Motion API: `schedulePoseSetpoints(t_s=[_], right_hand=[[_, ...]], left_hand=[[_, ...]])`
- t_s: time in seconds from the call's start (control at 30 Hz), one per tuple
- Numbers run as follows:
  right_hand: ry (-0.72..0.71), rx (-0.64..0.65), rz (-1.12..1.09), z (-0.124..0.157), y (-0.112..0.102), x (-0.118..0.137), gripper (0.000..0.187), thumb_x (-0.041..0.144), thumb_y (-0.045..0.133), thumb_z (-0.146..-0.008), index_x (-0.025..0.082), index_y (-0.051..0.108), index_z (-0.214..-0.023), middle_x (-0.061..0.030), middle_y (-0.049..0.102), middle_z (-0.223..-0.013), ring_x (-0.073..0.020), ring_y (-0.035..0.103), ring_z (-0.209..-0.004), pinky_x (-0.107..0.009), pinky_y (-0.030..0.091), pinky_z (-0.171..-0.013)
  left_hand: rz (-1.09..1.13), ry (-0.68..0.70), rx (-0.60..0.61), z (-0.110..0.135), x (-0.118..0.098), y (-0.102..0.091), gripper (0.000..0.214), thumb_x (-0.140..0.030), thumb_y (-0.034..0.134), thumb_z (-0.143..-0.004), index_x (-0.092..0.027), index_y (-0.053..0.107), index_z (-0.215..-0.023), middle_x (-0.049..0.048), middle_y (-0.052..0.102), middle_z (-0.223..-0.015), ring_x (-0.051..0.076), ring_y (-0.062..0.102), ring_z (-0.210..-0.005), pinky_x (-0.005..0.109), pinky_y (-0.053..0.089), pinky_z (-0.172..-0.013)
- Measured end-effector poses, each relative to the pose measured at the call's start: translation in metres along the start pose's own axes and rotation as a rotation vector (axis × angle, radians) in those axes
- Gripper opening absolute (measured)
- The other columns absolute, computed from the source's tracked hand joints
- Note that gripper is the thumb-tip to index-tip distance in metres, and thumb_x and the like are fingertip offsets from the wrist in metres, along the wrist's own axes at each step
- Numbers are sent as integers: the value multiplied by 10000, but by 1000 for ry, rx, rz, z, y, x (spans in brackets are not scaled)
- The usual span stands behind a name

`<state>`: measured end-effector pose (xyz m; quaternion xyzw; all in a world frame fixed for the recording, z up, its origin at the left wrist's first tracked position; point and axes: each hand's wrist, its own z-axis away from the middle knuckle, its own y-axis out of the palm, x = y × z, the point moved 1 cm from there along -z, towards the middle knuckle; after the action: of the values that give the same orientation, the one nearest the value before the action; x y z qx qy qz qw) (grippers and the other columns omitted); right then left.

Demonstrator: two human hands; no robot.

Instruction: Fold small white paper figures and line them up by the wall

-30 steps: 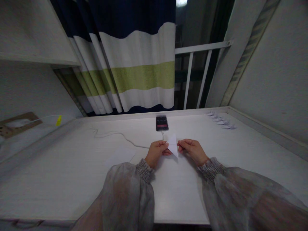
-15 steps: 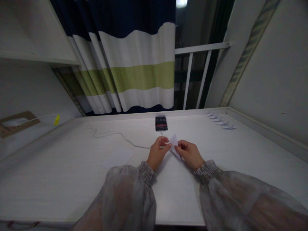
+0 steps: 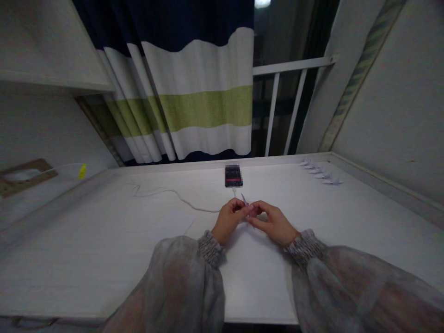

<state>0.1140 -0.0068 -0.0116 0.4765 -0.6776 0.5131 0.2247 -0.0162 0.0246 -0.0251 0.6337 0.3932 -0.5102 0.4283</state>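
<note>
In the head view, the two hands meet near the middle of a white table (image 3: 104, 259), a little in front of the person. The left hand (image 3: 230, 218) has its fingers bent together and pinches a small folded paper (image 3: 244, 200) between thumb and fingertips; a thin ring shows on one finger. The right hand (image 3: 274, 223) is curled narrow too, and its thumb and first fingers close on the same paper from the other side. The paper is pressed almost flat between the hands, so only a thin pale edge stands up above the fingertips. It is held just over the table top; I cannot tell if its lower tip touches the surface. Both arms wear loose, half-transparent grey sleeves (image 3: 187, 277) with gathered cuffs.

Just behind the hands lies a dark phone (image 3: 233, 175), and a white cable (image 3: 173, 193) runs from it to the left across the table. A flat white sheet (image 3: 173, 225) lies to the left of the left hand, apart from it. At the far right corner of the table stands a row of small folded paper figures (image 3: 321, 172). Behind the table hangs a curtain (image 3: 204, 101) with dark blue, white and green bands, and beside it is a white railing (image 3: 293, 68).
</note>
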Motion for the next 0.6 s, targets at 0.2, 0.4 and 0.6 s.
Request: schedulePoseSetpoints(t_s=[0.2, 0.4, 0.6], right_hand=[[105, 49, -300, -2, 0, -11, 196, 311, 618, -652, 163, 541, -755, 26, 513, -668, -109, 476, -641, -266, 393, -637], [173, 41, -433, -3, 1, -9, 195, 276, 644, -614, 159, 538, -729, 30, 540, -677, -102, 492, -649, -269, 391, -651], [225, 35, -554, -4, 1, -15, 237, 270, 673, -562, 164, 532, -720, 36, 556, -684, -100, 521, -651, -275, 406, -661]], left_hand=[[92, -40, -5, 2, -3, 1, 262, -285, 688, -572, -126, 491, -640, 26, 588, -748, 112, 532, -700, 266, 392, -703], [86, -38, -13, 2, -3, 0, 248, -276, 697, -563, -121, 523, -649, 35, 607, -770, 116, 541, -714, 276, 396, -724], [100, -37, -27, 2, -3, -1, 248, -267, 705, -549, -116, 553, -674, 35, 609, -772, 117, 544, -722, 291, 404, -746]])
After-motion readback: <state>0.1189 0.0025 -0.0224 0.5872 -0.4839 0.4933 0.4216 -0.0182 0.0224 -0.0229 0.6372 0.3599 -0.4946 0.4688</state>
